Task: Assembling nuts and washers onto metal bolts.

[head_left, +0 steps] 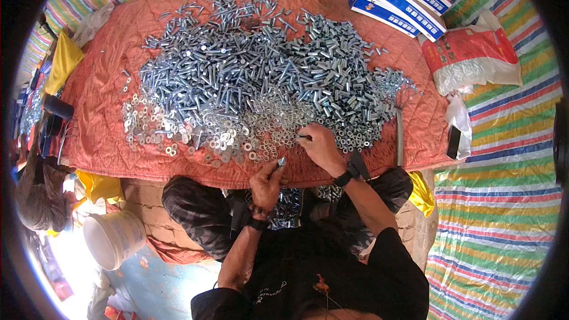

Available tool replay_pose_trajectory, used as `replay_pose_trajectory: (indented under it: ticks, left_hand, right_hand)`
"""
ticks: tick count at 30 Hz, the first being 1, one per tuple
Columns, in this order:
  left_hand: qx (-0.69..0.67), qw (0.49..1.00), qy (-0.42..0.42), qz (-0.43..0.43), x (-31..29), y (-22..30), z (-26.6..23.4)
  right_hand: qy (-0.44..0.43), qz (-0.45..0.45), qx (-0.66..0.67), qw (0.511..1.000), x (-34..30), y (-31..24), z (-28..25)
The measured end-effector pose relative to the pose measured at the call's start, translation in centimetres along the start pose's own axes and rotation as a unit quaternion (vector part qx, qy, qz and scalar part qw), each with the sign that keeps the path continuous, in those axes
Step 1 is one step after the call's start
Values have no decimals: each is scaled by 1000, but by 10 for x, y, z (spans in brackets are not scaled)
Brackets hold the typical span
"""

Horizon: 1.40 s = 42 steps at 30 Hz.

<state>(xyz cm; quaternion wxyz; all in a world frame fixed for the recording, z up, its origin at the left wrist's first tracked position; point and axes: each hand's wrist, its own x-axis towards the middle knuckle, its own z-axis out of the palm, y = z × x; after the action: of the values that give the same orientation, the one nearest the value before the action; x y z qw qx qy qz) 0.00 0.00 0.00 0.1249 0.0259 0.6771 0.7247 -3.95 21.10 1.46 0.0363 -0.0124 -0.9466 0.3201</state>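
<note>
Near the front edge of the red quilted cloth, my left hand (265,186) is closed around a small shiny metal bolt (281,161), whose end sticks up past the thumb. My right hand (323,149) is over the near side of the ring washers (275,121), with its fingers pinched together. Something dark shows at those fingertips, too small to name. Beyond both hands lies a big heap of bolts (207,74), with metal sleeves (332,53) to its right. Flat washers (154,121) spread at the left, and nuts (352,137) lie right of my right hand.
Blue-and-white boxes (403,3) are stacked at the far right, above a red-and-white plastic bag (471,53). A grey rod (399,138) lies on the cloth (424,124) at the right. Metal parts (286,207) sit between my legs. A white bucket (115,240) stands lower left.
</note>
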Motion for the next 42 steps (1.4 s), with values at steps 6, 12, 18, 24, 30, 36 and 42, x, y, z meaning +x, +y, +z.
replay_pose_trajectory:
  ticks: [6,12,18,24,30,36,42]
  left_hand:
    - [64,997,2,33,-6,5,16]
    - [31,999,-16,26,-3,-6,7]
    - [20,999,-35,28,-1,-14,0]
    - [-4,999,-43,13,1,-20,-7]
    - [14,999,-40,19,-1,-13,-6]
    - [119,991,-19,65,-3,-7,-9]
    - [88,993,21,74,-5,-4,-4]
  right_hand:
    - [-31,50,205,977,-38,-40,-16]
    - [17,-85,143,986,-43,-56,-10]
    - [-27,-146,147,978,-38,-49,-12]
    - [-76,-161,140,974,-30,-57,-19]
    - [-51,-148,126,980,-28,-57,-12]
    - [-113,-60,30,991,-40,-75,-24]
    - [8,36,278,960,-58,-74,-14]
